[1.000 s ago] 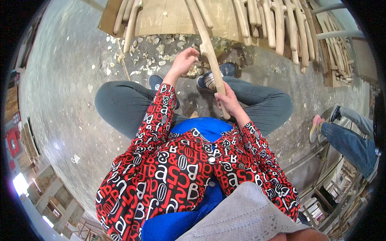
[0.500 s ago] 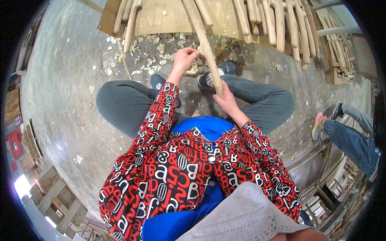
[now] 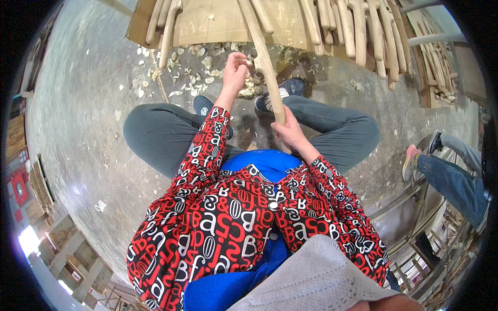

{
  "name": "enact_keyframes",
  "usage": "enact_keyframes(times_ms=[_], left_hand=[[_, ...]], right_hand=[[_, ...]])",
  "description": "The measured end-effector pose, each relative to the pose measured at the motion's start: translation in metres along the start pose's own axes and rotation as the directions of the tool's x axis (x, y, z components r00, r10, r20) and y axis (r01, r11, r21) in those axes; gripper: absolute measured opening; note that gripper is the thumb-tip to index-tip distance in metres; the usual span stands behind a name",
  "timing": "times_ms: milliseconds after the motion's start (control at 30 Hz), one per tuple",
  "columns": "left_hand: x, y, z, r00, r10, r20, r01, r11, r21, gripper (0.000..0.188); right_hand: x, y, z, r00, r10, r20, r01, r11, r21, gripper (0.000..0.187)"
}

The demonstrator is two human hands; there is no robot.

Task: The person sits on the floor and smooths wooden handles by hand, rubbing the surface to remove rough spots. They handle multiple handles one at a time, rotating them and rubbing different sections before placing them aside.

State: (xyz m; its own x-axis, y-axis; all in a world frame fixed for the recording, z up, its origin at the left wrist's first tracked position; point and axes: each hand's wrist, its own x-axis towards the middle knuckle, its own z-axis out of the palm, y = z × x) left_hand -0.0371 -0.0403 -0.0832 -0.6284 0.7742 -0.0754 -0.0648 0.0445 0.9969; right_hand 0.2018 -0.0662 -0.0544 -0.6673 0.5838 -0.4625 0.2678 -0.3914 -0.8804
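A long, pale wooden stick (image 3: pixel 265 70) slopes down from the cardboard-topped surface toward my lap, with a short knob on its left side. Its lower end is in my right hand (image 3: pixel 291 133), which is closed round it, thumb along the wood. Beside the knob, just left of the stick and apart from it, is my left hand (image 3: pixel 235 72). Its fingers are curled in, with a small pale bit at the fingertips that is too small to name.
Cardboard (image 3: pixel 212 28) ahead carries several similar sticks (image 3: pixel 358 31), their ends jutting over its edge. Wood shavings (image 3: pixel 199 67) litter the floor between my feet and the cardboard. More sticks (image 3: pixel 438 67) are stacked at far right. Another person's legs (image 3: pixel 451 179) show at right.
My left hand has come off the stick's knob and drawn slightly left and up, its fingers curling. The stick's lower end has shifted slightly in my right hand, which still grips it.
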Motion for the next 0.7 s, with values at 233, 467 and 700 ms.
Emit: enact_keyframes(times_ms=[233,467,700], left_hand=[[-0.012,0.019,0.008,0.958,0.258,0.127,-0.287,0.884,0.368,0.012],[-0.015,0.034,0.003,0.899,0.281,0.336,-0.411,0.804,0.429,0.022],[-0.01,0.035,0.003,0.815,0.4,0.42,-0.57,0.681,0.459,0.015]], right_hand=[[0.0,0.004,-0.006,0.997,-0.037,-0.064,0.033,0.998,-0.061,0.068],[-0.001,-0.001,-0.007,1.0,0.012,-0.008,-0.012,0.999,0.032,0.069],[-0.004,-0.006,-0.01,0.999,0.041,0.017,-0.042,0.997,0.064,0.066]])
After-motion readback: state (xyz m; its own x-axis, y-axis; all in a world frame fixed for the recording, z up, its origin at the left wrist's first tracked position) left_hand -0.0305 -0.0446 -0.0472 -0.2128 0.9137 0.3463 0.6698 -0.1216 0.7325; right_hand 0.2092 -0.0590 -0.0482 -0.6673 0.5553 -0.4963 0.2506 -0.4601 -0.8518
